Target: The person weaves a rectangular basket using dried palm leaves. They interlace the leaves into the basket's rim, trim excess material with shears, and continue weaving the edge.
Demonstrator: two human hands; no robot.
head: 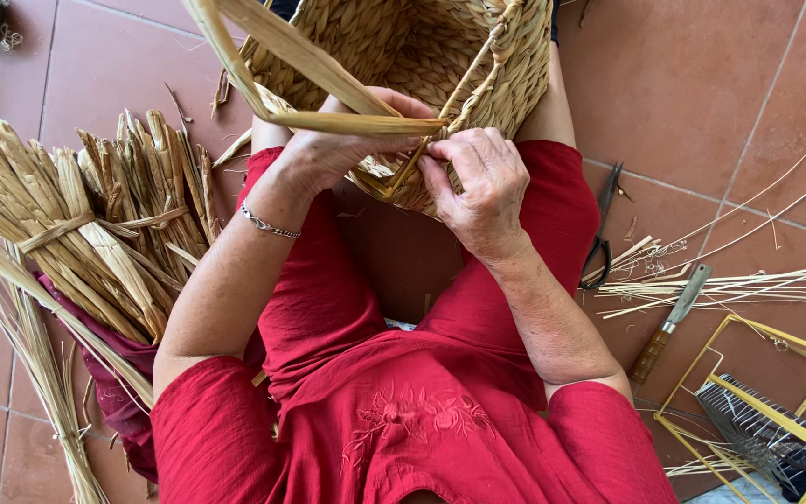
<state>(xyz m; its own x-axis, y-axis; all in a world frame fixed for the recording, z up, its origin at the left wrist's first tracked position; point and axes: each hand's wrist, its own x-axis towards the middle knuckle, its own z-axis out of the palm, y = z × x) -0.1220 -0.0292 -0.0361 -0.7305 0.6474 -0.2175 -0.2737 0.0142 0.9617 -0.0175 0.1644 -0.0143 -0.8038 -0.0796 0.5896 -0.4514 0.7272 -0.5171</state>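
Between the knees, on red-clothed lap, sits the woven basket [422, 56]. Left hand [328, 149] is closed on a flat straw strand [328, 119] at the rim; right hand [478, 187] pinches the same strand's end (fingers tight). Straw bundles [76, 233] lie left; scissors [604, 229] and knife [669, 322] right.

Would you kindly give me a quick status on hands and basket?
Left hand gripping straw strand. Right hand pinching it at basket rim. Scissors and knife lie apart on floor.
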